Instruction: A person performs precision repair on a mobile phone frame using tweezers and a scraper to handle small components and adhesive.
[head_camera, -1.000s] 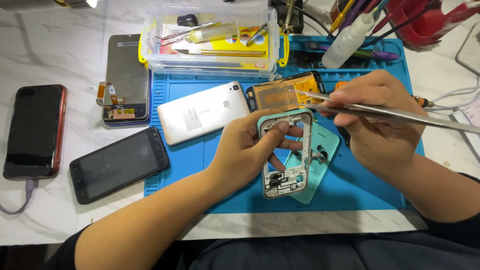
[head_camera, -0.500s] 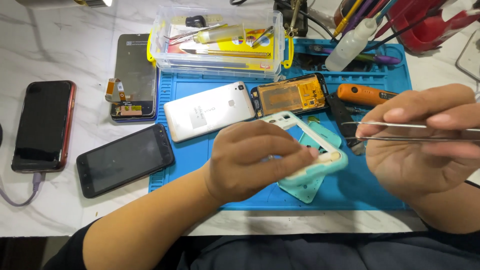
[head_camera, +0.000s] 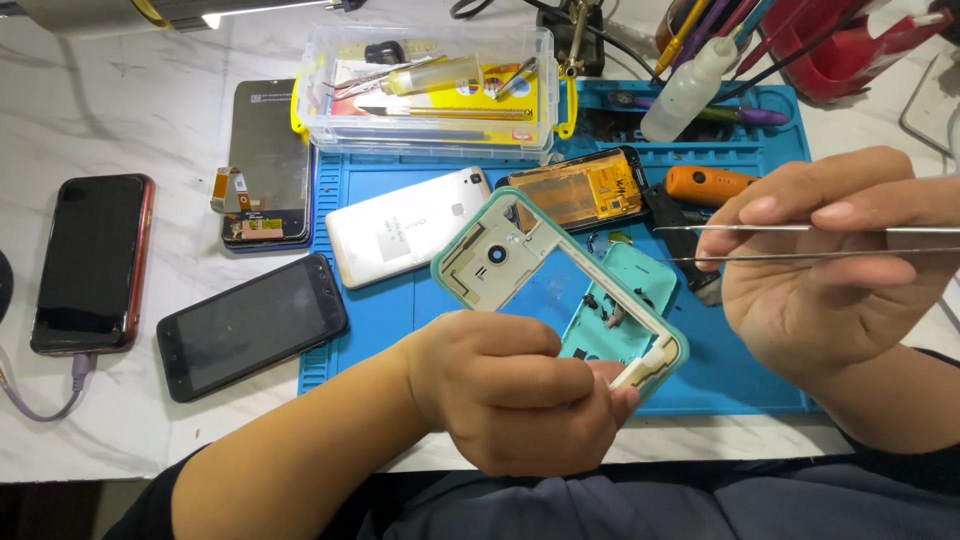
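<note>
My left hand (head_camera: 520, 400) grips the near end of a teal phone frame (head_camera: 500, 255) and tilts it up over the blue work mat (head_camera: 370, 310). Under the frame lies a teal back cover (head_camera: 630, 300) with several small screws on it. My right hand (head_camera: 830, 270) holds metal tweezers (head_camera: 740, 243) level, their tips pointing left, just right of the frame and apart from it. An opened phone (head_camera: 580, 188) with an orange-covered inside lies beyond the frame, and a white phone back (head_camera: 405, 225) lies to its left.
A clear plastic tool box (head_camera: 430, 90) stands at the mat's far edge. An orange-handled tool (head_camera: 705, 183), a white squeeze bottle (head_camera: 685, 95) and a red holder (head_camera: 850, 50) sit at the right. Two black phones (head_camera: 250, 325) (head_camera: 90, 262) and a loose screen (head_camera: 265, 165) lie on the white table at the left.
My left hand turned the teal frame and raised its far end towards the white phone back. My right hand drew the tweezers away to the right, clear of the frame.
</note>
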